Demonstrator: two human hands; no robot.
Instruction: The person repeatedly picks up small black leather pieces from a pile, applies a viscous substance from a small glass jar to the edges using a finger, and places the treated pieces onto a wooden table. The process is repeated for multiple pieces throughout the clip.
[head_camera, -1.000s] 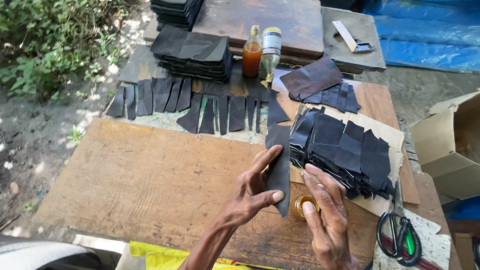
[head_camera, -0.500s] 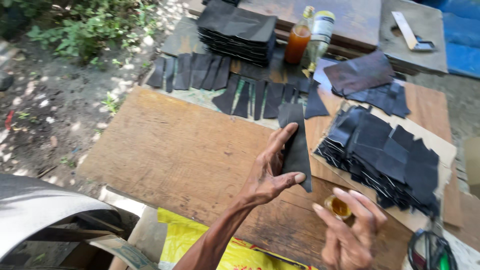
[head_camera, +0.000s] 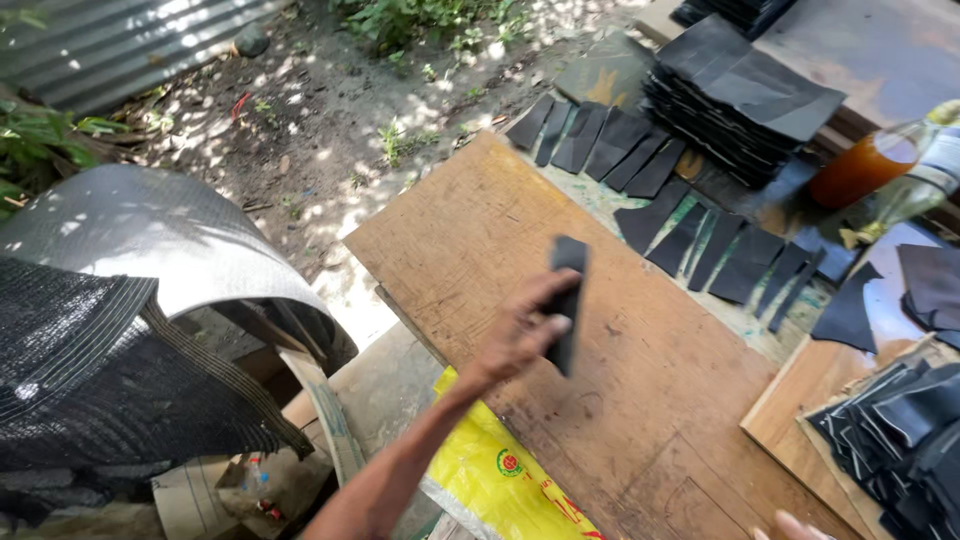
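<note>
The black strip (head_camera: 567, 305) has swung leftward with the left hand (head_camera: 520, 335), away from the piles at the worktop's (head_camera: 650, 400) right edge. It stands edge-up over the bare middle, the grip pinching it between thumb and fingers, probably to keep one face untouched. Only the right hand's fingertips (head_camera: 790, 526) show at the near edge; I cannot tell its grip.

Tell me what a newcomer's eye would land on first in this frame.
First, the left hand at centre, gripping a black strip above the brown wooden board. Beyond it, a row of black cut pieces fans out before a stack of black sheets, with an amber bottle at the right.
</note>
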